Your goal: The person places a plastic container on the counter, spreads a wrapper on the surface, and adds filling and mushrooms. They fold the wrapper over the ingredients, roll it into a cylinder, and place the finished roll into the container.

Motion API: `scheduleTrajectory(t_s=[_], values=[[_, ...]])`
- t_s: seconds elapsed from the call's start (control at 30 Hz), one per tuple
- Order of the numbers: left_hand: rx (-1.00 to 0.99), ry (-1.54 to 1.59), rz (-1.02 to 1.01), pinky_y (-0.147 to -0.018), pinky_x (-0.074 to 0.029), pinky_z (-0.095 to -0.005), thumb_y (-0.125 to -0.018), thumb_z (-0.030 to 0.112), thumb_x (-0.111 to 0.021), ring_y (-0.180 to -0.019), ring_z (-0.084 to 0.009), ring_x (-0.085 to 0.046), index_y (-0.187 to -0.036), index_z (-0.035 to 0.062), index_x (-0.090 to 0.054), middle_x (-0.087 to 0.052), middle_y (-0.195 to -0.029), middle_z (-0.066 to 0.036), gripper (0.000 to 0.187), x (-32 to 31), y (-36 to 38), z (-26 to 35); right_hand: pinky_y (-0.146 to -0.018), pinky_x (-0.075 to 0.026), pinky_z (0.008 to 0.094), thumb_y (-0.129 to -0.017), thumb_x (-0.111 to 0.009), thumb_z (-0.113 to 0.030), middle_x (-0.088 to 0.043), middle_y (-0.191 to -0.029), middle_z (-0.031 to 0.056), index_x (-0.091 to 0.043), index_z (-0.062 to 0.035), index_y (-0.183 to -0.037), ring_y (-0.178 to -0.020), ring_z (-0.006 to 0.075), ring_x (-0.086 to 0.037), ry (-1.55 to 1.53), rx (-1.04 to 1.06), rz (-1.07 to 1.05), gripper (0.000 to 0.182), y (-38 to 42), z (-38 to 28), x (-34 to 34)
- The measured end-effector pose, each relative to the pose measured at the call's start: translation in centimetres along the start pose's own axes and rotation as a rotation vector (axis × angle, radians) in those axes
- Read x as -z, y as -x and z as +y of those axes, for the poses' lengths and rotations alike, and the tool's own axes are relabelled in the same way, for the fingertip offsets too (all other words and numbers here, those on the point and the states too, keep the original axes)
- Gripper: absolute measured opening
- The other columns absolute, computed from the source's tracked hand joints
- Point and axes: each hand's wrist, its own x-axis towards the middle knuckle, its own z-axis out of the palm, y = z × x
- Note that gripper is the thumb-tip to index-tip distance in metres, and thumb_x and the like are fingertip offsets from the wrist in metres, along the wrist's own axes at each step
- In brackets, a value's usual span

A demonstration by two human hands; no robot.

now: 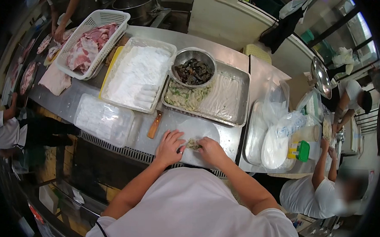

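Observation:
A thin white wrapper sheet (198,129) lies flat on the steel counter in front of me. A small heap of greenish filling (193,144) sits on its near edge. My left hand (170,146) rests on the sheet just left of the filling, fingers curled toward it. From the right, my right hand (211,150) presses its fingertips against the filling. Neither hand lifts anything off the counter.
A steel tray (241,99) behind holds chopped filling and white sheets, with a metal bowl (194,70) of dark pieces. A knife (155,124), plastic tubs (137,74), a basket of raw meat (91,42) stand left. Other people work at left, right and far back.

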Motion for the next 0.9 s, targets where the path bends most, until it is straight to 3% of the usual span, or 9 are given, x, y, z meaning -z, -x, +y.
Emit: scheduleTrajectory(t_s=[0.17, 0.23, 0.3, 0.43, 0.63, 0.73, 0.9], values=[[0.016, 0.001, -0.003, -0.127, -0.034, -0.0592, -0.085, 0.014, -0.08, -0.145, -0.0362, -0.054, -0.113, 0.0086, -0.076, -0.067, -0.144, -0.011, 0.028, 0.1, -0.1, 0.1, -0.084, -0.061, 0.0438, -0.088, -0.081, -0.011, -0.074, -0.107, 0.0197, -0.08, -0.0008, -0.115, -0.091, 0.036, -0.075, -0.128, -0.136, 0.188, 0.03, -2.6, -3.2, 5.6], [0.017, -0.004, 0.003, -0.126, -0.034, -0.0591, -0.086, 0.015, -0.08, -0.146, -0.036, -0.054, -0.113, 0.0087, -0.076, -0.067, -0.144, -0.011, 0.028, 0.0, -0.1, 0.0, -0.08, -0.06, 0.0427, -0.088, -0.082, -0.011, -0.076, -0.099, 0.0188, -0.081, -0.0028, -0.117, -0.087, 0.0333, -0.075, -0.063, -0.011, 0.351, 0.031, -5.8, -3.1, 9.0], [0.016, -0.009, 0.006, -0.126, -0.034, -0.0588, -0.087, 0.016, -0.079, -0.146, -0.0358, -0.054, -0.114, 0.0088, -0.076, -0.067, -0.144, -0.011, 0.028, 0.0, -0.1, 0.1, -0.082, -0.06, 0.0467, -0.088, -0.078, -0.015, -0.077, -0.101, 0.0224, -0.081, -0.0035, -0.113, -0.087, 0.0394, -0.074, -0.14, -0.069, 0.437, 0.028, -10.3, -2.7, 12.1], [0.008, -0.018, 0.022, -0.126, -0.035, -0.0582, -0.087, 0.017, -0.078, -0.145, -0.0352, -0.055, -0.114, 0.0089, -0.075, -0.067, -0.143, -0.01, 0.029, 0.0, -0.1, 0.0, -0.09, -0.061, 0.0478, -0.09, -0.072, -0.015, -0.078, -0.104, 0.0255, -0.08, -0.0017, -0.113, -0.099, 0.0365, -0.078, 0.038, 0.026, 0.44, 0.028, -19.7, -1.8, 17.2], [0.016, 0.002, 0.015, -0.126, -0.035, -0.0576, -0.087, 0.015, -0.076, -0.143, -0.0333, -0.056, -0.112, 0.0095, -0.074, -0.067, -0.142, -0.01, 0.025, 0.4, -0.3, 0.3, -0.09, -0.063, 0.0485, -0.09, -0.068, -0.012, -0.081, -0.104, 0.0199, -0.081, -0.0067, -0.107, -0.101, 0.0377, -0.079, 0.703, -0.063, 0.017, 0.022, -27.7, -1.0, 17.1], [0.015, 0.008, 0.021, -0.125, -0.036, -0.0577, -0.086, 0.014, -0.076, -0.142, -0.0333, -0.056, -0.111, 0.0097, -0.074, -0.067, -0.14, -0.011, 0.025, 0.5, -0.4, 0.3, -0.087, -0.064, 0.0469, -0.091, -0.07, -0.015, -0.081, -0.101, 0.0163, -0.081, -0.0103, -0.1, -0.1, 0.0347, -0.08, 0.885, 0.083, -0.023, 0.016, -29.1, -0.3, 16.1], [0.018, 0.023, 0.032, -0.125, -0.036, -0.0571, -0.086, 0.014, -0.077, -0.141, -0.0329, -0.057, -0.11, 0.0097, -0.074, -0.068, -0.139, -0.011, 0.025, 0.4, -0.4, 0.2, -0.083, -0.065, 0.0418, -0.093, -0.07, -0.014, -0.083, -0.104, 0.0139, -0.084, -0.0143, -0.098, -0.098, 0.0298, -0.081, 0.961, 0.108, -0.083, 0.015, -30.6, 0.0, 15.8]])
